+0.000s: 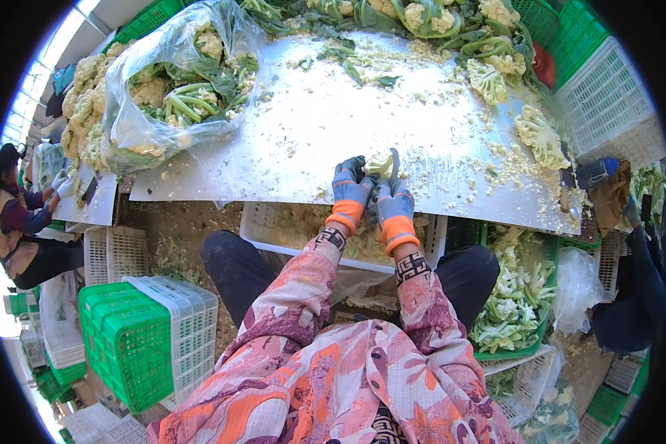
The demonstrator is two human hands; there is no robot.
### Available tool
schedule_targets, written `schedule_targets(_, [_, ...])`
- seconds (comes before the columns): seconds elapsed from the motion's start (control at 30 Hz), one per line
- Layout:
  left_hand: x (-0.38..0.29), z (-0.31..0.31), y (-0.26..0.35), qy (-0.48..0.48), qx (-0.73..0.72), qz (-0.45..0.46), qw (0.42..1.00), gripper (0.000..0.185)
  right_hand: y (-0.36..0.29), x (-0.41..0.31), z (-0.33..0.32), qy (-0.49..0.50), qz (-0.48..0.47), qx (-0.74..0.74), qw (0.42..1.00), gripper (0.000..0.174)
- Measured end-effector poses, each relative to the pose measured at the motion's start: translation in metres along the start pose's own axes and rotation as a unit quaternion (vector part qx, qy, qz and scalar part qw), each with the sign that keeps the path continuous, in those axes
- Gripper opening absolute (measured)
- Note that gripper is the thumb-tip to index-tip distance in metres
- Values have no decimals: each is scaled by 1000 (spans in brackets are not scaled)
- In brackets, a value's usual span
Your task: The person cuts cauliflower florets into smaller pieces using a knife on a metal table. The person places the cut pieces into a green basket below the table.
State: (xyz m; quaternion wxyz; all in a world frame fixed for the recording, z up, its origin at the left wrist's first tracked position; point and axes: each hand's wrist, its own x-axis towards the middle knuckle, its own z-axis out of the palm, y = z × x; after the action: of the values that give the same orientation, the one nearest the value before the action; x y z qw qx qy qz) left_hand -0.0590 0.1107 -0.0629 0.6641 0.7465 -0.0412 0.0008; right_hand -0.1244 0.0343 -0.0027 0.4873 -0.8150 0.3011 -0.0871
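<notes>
Near the front edge of a white tabletop (pixel 288 180), my left hand (pixel 351 186), in a grey glove with an orange cuff, holds a small cauliflower piece (pixel 379 165). My right hand (pixel 394 202), gloved alike, grips a knife; its dark curved blade (pixel 394 161) points up beside the piece. The two hands are close together, and the knife's handle is hidden in the glove. Below them, under the table edge, a white crate (pixel 250 222) holds cauliflower florets. Crumbs and leaf scraps lie over the tabletop. At the right are cut cauliflower pieces (pixel 538 139).
A plastic bag (pixel 116 100) of leafy cauliflower stands at the left, with more heads at the back. A green crate (pixel 549 311) of trimmings is at my right, and stacked crates (pixel 127 344) are at my left. A co-worker (pixel 19 222) sits far left; another person (pixel 630 294) is far right.
</notes>
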Motion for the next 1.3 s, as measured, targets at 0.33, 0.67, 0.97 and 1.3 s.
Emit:
schedule_targets(0.33, [19, -8, -18, -50, 195, 103, 974, 38, 35, 8, 24, -94, 39, -97, 990, 36])
schedule_targets(0.67, [34, -27, -1, -60, 292, 33, 954, 42, 23, -31, 6, -152, -22, -242, 958, 33])
schedule_targets(0.97, [46, 12, 56, -174, 452, 33, 874, 76, 90, -85, -38, -206, 6, -26, 978, 26])
schedule_targets(1.3, [-13, -7, 56, -324, 477, 232, 783, 59, 81, -80, -93, -98, 131, 322, 932, 17])
